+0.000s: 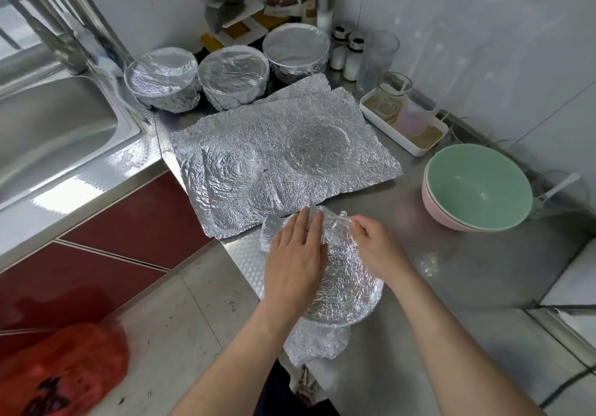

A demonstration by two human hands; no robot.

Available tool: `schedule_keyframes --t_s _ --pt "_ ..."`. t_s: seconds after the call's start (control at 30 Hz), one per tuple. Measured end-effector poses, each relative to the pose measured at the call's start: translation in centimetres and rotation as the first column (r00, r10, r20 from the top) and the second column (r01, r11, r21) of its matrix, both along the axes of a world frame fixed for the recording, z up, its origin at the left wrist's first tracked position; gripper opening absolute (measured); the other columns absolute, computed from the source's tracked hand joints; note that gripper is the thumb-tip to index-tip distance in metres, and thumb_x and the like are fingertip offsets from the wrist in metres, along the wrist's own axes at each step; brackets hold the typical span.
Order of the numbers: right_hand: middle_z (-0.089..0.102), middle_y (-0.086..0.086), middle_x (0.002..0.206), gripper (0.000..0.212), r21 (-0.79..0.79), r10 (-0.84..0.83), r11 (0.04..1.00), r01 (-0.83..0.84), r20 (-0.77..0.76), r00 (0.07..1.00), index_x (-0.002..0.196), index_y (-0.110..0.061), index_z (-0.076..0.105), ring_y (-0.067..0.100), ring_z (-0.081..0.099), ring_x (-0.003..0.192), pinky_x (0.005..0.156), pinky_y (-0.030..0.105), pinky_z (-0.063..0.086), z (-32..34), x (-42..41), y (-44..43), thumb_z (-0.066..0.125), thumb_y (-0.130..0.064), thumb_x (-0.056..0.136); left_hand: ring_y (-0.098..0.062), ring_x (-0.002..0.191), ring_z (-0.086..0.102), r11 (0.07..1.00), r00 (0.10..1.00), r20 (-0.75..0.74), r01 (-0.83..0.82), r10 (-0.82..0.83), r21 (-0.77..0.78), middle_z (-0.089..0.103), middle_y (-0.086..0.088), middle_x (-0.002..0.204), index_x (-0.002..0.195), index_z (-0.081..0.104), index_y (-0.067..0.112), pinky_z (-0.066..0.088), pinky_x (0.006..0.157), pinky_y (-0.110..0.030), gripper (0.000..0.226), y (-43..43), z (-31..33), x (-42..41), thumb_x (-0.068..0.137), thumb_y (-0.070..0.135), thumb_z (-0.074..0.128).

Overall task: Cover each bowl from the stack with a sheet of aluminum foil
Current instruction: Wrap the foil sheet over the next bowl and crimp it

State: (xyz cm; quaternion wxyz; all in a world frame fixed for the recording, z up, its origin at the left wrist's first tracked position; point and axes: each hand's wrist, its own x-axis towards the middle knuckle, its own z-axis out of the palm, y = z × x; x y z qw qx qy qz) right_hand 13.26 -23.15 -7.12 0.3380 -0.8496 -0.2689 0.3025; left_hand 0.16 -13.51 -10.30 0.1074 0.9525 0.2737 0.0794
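The foil-covered bowl (pixel 345 293) is sitting right at the near edge of the table (pixel 458 286), directly under both grips. The left grip (pixel 295 264) is lying flat on top of it, fingers straight and pointing away, pressing the foil down over the left half. The right grip (pixel 375 248) is sitting over the far right rim with fingers curled, pinching the crinkled foil flap (pixel 335 219) that's sticking up at the far edge. More foil is hanging off the near side, past the table edge.

Just beyond the bowl, the spare foil sheets (pixel 274 154) are lying flat. Off to the right, well apart from both grips, the green bowl (pixel 477 186) is sitting uncovered, nested in the pink bowl (pixel 433 209). Three wrapped bowls (pixel 233 74) are lining up at the back, near the sink (pixel 58 119).
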Motion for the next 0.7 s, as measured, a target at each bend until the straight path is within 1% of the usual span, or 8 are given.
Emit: schedule_keyframes --t_s 0.07,0.13,0.2,0.27,0.43,0.5,0.6,0.7 --pt "0.064 -0.004 0.084 0.025 -0.020 0.034 0.999 -0.034 -0.001 0.999 0.098 -0.018 0.062 0.013 0.058 0.078 0.070 0.030 0.044 0.7 0.2 0.0 0.040 -0.030 0.102 -0.030 0.138 0.040 1.000 1.000 0.013 0.009 -0.009 -0.005 0.040 -0.012 0.151 0.148 0.034 0.015 0.034 0.111 -0.043 0.054 0.1 0.0 0.0 0.100 0.031 0.049" --pt "0.066 0.003 0.115 0.035 -0.077 0.045 0.996 -0.043 0.032 0.998 0.119 -0.013 0.060 0.021 0.060 0.107 0.088 0.032 0.045 1.4 0.6 0.4 0.041 -0.035 0.101 -0.029 0.139 0.039 1.000 1.000 0.016 0.023 -0.022 -0.014 0.039 -0.011 0.152 0.149 0.034 0.015 0.034 0.111 -0.043 0.053 0.2 -0.1 -0.1 0.100 0.033 0.046" --pt "0.049 0.005 0.143 0.047 -0.117 0.048 0.992 -0.042 0.049 0.998 0.139 -0.011 0.047 0.022 0.047 0.129 0.103 0.031 0.037 1.6 0.6 1.0 0.040 -0.037 0.101 -0.029 0.140 0.037 0.999 0.999 0.011 0.032 -0.032 -0.018 0.038 -0.011 0.152 0.149 0.033 0.016 0.035 0.112 -0.044 0.053 0.3 -0.2 -0.1 0.101 0.034 0.042" --pt "0.036 0.006 0.152 0.050 -0.130 0.100 0.987 -0.091 0.065 0.993 0.145 -0.010 0.040 0.022 0.043 0.134 0.107 0.030 0.033 1.3 0.3 1.4 0.039 -0.036 0.102 -0.028 0.140 0.037 0.999 0.999 0.016 0.037 -0.037 -0.025 0.039 -0.011 0.152 0.149 0.033 0.016 0.036 0.112 -0.044 0.053 0.2 -0.2 0.0 0.100 0.034 0.042" --pt "0.058 0.009 0.133 0.043 -0.127 0.119 0.986 -0.107 0.088 0.989 0.134 -0.009 0.052 0.027 0.054 0.121 0.098 0.034 0.042 0.4 0.1 1.5 0.039 -0.033 0.102 -0.028 0.138 0.040 0.999 0.998 0.019 0.052 -0.052 -0.001 0.041 -0.009 0.151 0.149 0.035 0.016 0.038 0.111 -0.044 0.053 0.2 -0.1 0.0 0.100 0.034 0.041" --pt "0.069 0.008 0.106 0.034 -0.085 0.099 0.992 -0.091 0.092 0.991 0.113 -0.007 0.063 0.026 0.063 0.099 0.085 0.039 0.048 0.3 0.2 1.5 0.041 -0.031 0.102 -0.027 0.138 0.040 0.998 0.998 0.013 0.061 -0.061 0.011 0.041 -0.009 0.151 0.149 0.035 0.016 0.037 0.111 -0.043 0.053 0.2 0.0 0.0 0.100 0.035 0.039" --pt "0.049 -0.001 0.059 0.033 -0.034 0.087 0.996 -0.084 0.096 0.992 0.074 -0.011 0.054 0.017 0.044 0.056 0.058 0.037 0.037 0.2 0.1 1.2 0.043 -0.027 0.101 -0.027 0.138 0.040 0.998 0.998 0.008 0.069 -0.069 -0.001 0.041 -0.009 0.151 0.149 0.035 0.016 0.036 0.111 -0.043 0.053 0.2 0.1 0.0 0.100 0.036 0.038" --pt "0.036 -0.003 0.052 0.037 0.006 0.059 0.998 -0.060 0.097 0.994 0.066 -0.010 0.045 0.012 0.030 0.050 0.053 0.033 0.026 0.1 0.0 0.9 0.045 -0.025 0.100 -0.027 0.136 0.043 0.995 0.995 0.005 0.095 -0.095 -0.015 0.044 -0.008 0.149 0.147 0.039 0.016 0.038 0.109 -0.042 0.053 0.3 0.5 0.1 0.099 0.038 0.035"
